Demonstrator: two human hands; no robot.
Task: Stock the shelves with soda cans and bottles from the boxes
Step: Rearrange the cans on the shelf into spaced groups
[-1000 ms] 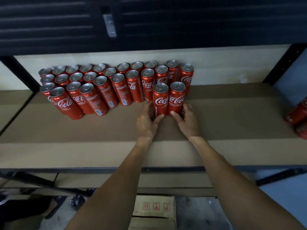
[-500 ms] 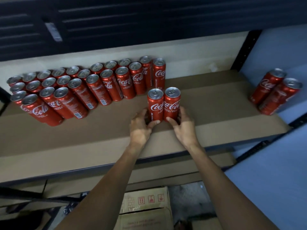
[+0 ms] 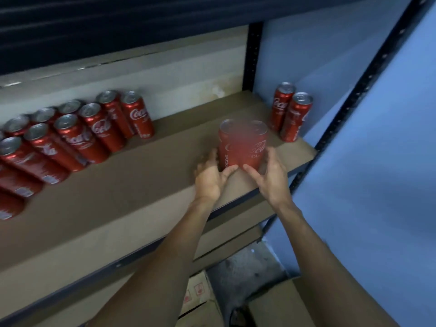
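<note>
The pair of cans (image 3: 243, 145) stands upright between the two hands, near the front edge of the shelf (image 3: 141, 185) and towards its right end. The left hand (image 3: 208, 178) wraps the left can and the right hand (image 3: 271, 178) the right one. Each grip is closed round its side, thumbs meeting in front and low on the cans. The two end cans (image 3: 292, 116) stand at the shelf's back right corner, to the right of and behind the held pair, so the right hand is nearer them. Any move that way would probably go right and back with the axis kept vertical. The held cans are red, slim and silver-topped, pressed side by side. They are badly blurred, so I cannot tell whether their bases touch the shelf.
</note>
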